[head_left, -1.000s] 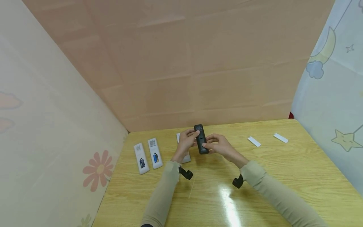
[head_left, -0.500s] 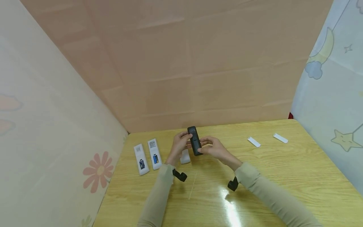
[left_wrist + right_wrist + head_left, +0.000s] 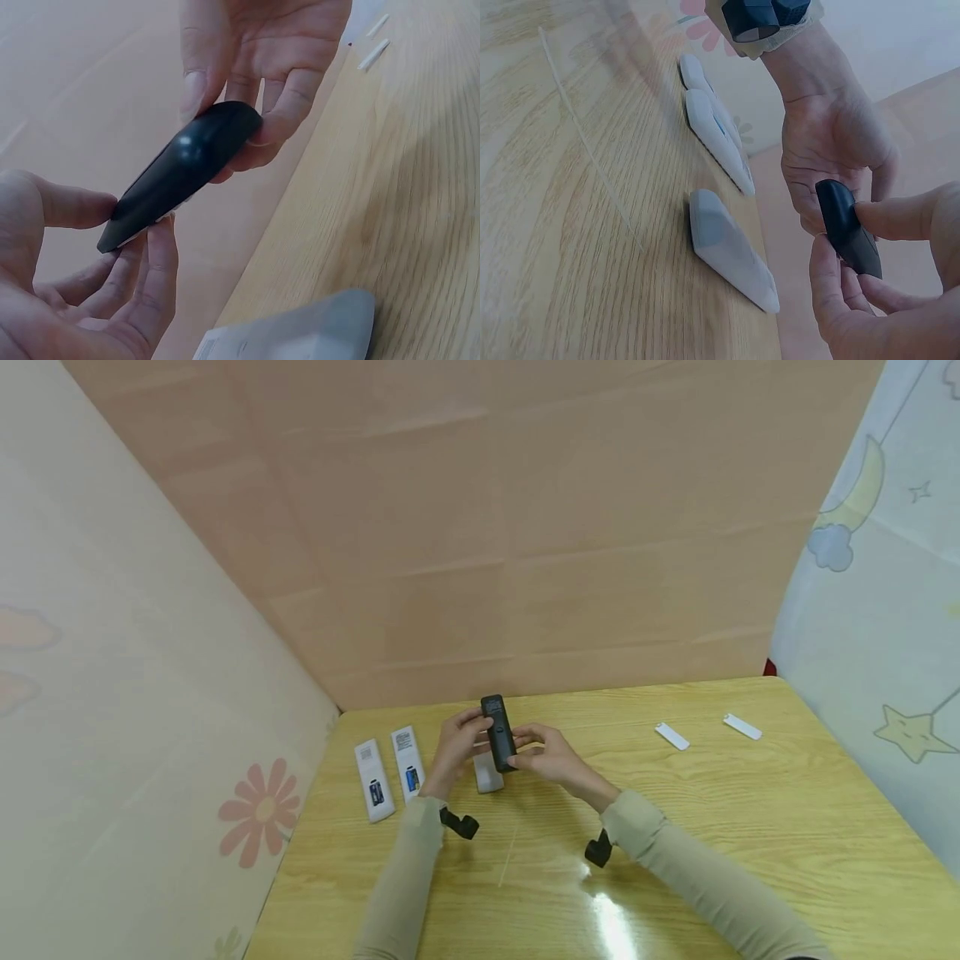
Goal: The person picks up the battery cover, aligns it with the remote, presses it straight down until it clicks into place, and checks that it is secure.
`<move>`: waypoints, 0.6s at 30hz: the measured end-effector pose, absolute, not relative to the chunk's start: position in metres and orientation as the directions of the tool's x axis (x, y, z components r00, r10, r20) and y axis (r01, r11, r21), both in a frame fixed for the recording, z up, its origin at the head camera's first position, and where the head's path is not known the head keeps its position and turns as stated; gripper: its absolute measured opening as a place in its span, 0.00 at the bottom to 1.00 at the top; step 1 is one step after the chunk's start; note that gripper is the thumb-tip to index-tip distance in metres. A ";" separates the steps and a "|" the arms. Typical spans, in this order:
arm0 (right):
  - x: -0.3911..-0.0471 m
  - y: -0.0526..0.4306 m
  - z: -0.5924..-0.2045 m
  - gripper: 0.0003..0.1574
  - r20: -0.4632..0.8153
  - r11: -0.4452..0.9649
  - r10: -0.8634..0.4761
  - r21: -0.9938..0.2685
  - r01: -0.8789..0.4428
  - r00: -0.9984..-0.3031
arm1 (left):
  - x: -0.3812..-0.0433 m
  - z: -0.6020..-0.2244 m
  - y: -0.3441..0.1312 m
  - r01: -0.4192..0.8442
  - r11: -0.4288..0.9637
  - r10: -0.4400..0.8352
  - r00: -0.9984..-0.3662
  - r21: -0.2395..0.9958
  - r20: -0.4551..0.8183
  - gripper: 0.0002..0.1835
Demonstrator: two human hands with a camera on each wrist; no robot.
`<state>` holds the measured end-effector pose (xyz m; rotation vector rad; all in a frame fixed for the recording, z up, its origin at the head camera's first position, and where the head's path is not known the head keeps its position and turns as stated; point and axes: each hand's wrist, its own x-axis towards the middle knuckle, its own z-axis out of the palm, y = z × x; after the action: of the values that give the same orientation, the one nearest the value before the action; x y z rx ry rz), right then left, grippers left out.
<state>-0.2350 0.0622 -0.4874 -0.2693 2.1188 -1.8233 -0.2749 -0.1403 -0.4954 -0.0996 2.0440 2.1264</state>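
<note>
Both hands hold a black remote control (image 3: 498, 737) above the table, its back with a printed label turned up. My left hand (image 3: 454, 745) pinches it at its upper left side, thumb on the back and fingers beneath. At the lower right end my right hand (image 3: 553, 757) grips it between thumb and fingers. In the left wrist view the remote's dark rounded end (image 3: 225, 124) sits in the right hand's fingers. A white remote (image 3: 487, 775) lies on the table under the held one, partly hidden by it and by the left hand.
Two white remotes (image 3: 374, 782) lie at the left, backs up, with batteries showing in uncovered compartments. Two small white battery covers (image 3: 671, 735) lie on the wooden table (image 3: 750, 810) at the right. A pinkish-brown sheet (image 3: 600, 568) rises behind the table.
Both hands have moved left together with the black remote, keeping their hold on it. My left hand and sleeve now overlap the lower end of a white remote at the left.
</note>
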 end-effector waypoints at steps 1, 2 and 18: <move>-0.235 0.061 -0.487 0.35 -0.125 0.164 -0.354 -0.984 0.070 -0.927 | -0.274 -0.495 -0.142 -0.179 -0.027 0.086 -0.981 0.983 -0.176 0.27; -0.235 0.060 -0.487 0.35 -0.120 0.166 -0.356 -0.984 0.064 -0.927 | -0.274 -0.495 -0.143 -0.179 -0.026 0.083 -0.981 0.984 -0.176 0.27; -0.240 0.040 -0.482 0.36 -0.100 0.205 -0.383 -0.979 0.021 -0.918 | -0.274 -0.502 -0.168 -0.163 -0.078 0.019 -0.987 0.983 -0.162 0.27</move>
<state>-0.2397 0.0399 -0.4822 -0.3405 2.1642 -1.7662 -0.2738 -0.1683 -0.5016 -0.1609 2.0438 2.2128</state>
